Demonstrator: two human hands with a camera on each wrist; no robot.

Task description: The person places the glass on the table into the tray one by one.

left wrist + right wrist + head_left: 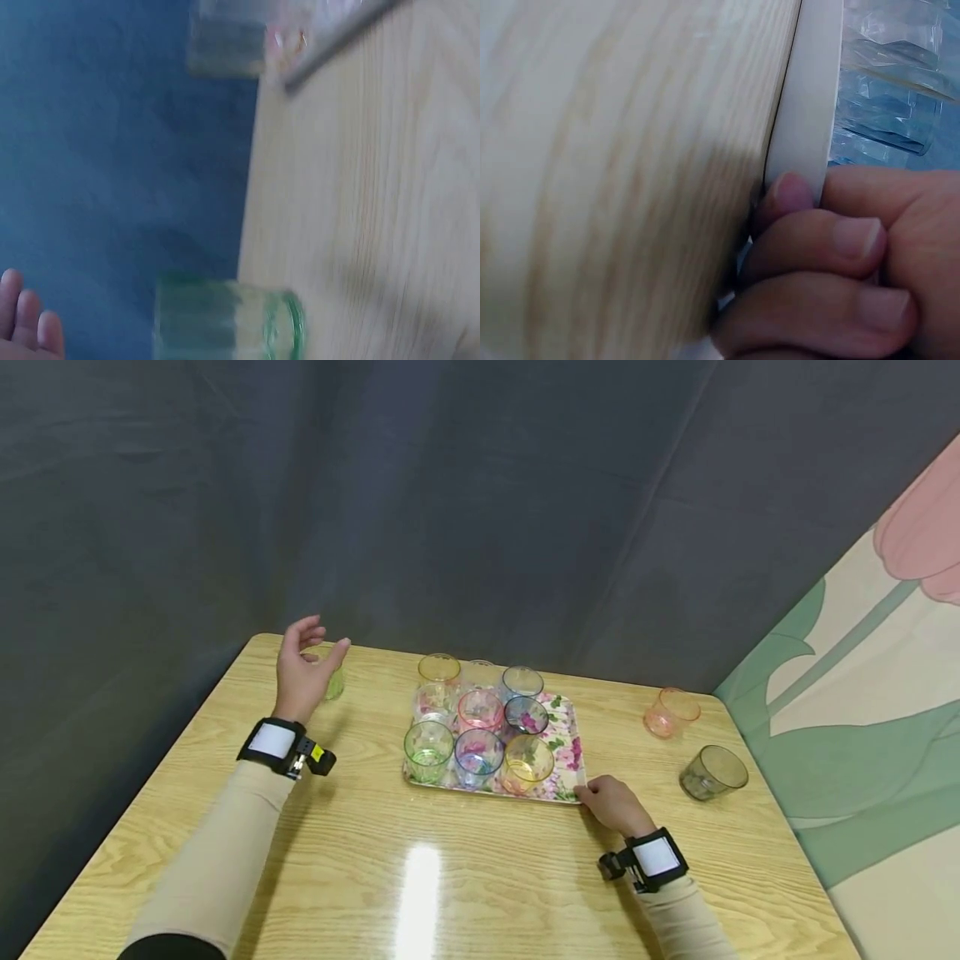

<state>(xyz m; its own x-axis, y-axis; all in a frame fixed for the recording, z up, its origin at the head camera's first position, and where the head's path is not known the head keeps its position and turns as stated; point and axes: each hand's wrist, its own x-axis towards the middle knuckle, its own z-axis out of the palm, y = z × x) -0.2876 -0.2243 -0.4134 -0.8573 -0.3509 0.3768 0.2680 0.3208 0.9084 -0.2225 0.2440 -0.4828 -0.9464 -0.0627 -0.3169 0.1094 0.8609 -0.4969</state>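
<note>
A floral tray stands at the back of the table, bearing several coloured clear glasses in rows, among them a green glass and a yellow glass. My right hand pinches the tray's near right corner; in the right wrist view its fingers curl at the pale rim. Far to the left, my left hand is raised with fingers spread, beside a yellow-green glass that it partly hides. The left wrist view shows this glass upright, apart from the fingertips.
To the tray's right are a pink-orange glass and, nearer me, a dark smoky glass. A dark curtain hangs behind the wooden table. A floral panel borders the right side.
</note>
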